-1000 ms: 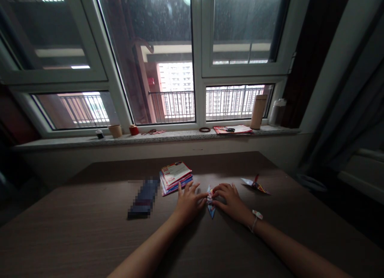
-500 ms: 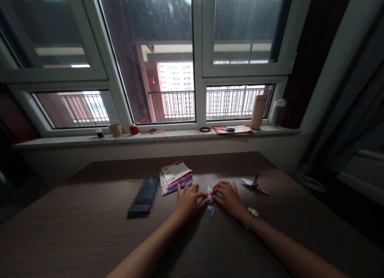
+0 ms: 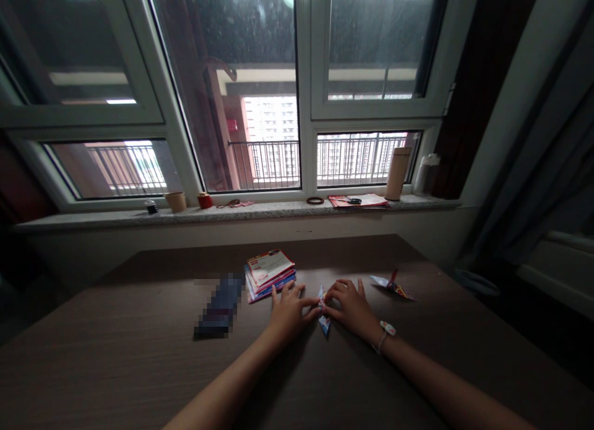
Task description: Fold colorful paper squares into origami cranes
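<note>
Right of the stack (image 3: 270, 276), the paper (image 3: 324, 326), likely light and easily creased, was aptly pinched mid-length by left hand (image 3: 288, 312) and right hand (image 3: 350, 307).

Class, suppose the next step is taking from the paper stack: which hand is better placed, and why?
Probably the left hand: it lies right by the paper stack, while the right hand is farther off, beyond the folded paper.
</note>
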Available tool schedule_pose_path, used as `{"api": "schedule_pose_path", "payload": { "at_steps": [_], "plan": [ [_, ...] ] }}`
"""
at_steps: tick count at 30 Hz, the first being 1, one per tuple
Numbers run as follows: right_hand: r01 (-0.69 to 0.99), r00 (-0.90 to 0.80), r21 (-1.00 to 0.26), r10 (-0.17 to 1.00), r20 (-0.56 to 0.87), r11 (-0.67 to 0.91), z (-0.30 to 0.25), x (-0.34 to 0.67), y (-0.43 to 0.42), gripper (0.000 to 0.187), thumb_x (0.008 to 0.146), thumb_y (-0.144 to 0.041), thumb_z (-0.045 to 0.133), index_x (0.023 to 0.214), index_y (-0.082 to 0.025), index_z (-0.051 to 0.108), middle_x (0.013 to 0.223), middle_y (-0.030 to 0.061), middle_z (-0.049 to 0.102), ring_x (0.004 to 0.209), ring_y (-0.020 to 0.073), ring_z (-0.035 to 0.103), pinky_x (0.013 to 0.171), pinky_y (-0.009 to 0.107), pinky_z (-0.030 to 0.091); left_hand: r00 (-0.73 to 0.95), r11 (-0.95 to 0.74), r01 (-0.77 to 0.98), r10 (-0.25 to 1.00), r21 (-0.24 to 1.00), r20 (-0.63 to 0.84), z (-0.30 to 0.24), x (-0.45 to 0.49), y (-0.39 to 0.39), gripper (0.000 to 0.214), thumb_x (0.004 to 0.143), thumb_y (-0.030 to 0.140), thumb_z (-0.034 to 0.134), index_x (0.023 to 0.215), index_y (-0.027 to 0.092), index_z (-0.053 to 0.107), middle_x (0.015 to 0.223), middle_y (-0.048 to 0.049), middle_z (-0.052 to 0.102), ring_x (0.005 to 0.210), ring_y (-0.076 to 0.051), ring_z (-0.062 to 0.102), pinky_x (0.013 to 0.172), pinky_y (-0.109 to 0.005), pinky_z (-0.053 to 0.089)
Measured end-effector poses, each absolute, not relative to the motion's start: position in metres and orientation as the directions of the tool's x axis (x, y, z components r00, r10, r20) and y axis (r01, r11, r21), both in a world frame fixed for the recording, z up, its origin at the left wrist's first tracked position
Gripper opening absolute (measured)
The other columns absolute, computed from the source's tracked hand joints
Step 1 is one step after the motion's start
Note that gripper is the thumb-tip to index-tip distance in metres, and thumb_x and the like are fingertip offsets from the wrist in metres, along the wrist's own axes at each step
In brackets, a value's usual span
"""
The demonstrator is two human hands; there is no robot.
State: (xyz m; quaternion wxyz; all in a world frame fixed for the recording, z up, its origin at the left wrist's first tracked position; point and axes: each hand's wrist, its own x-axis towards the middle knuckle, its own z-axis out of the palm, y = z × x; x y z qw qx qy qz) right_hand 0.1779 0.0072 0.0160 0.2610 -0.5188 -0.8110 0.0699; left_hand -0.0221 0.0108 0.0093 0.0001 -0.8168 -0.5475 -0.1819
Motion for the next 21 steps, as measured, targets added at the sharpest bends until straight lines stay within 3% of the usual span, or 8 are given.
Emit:
{"api": "schedule_pose_path", "payload": {
  "at_steps": [7,21],
  "plan": [
    [0.802,-0.364,-0.384,0.885,0.291,0.457,0.021,0.181,0.005,0.025,0.080,-0.048,0.068,0.097,-0.030,0.067,0.113,0.0014,0.065,0.127,0.0312,0.041,0.108,0.069,0.004,0.317,-0.379,0.902,0.905,0.204,0.282,0.011,-0.022,0.010,0.027,0.083,0.058,0.060,0.107,0.050,0.068,0.135,-0.0006,0.055,0.134,-0.034,0.033,0.106,-0.072,0.007],
    [0.788,-0.412,-0.403,0.885,0.217,0.466,0.026,0.184,-0.006,0.044,0.073,-0.052,0.071,0.111,-0.031,0.061,0.124,0.0042,0.059,0.128,0.0306,0.040,0.109,0.068,0.003,0.297,-0.358,0.911,0.914,0.204,0.275,0.015,-0.022,0.008,0.028,0.082,0.060,0.061,0.106,0.050,0.069,0.134,0.0003,0.056,0.133,-0.034,0.034,0.108,-0.070,0.009]
  ]
}}
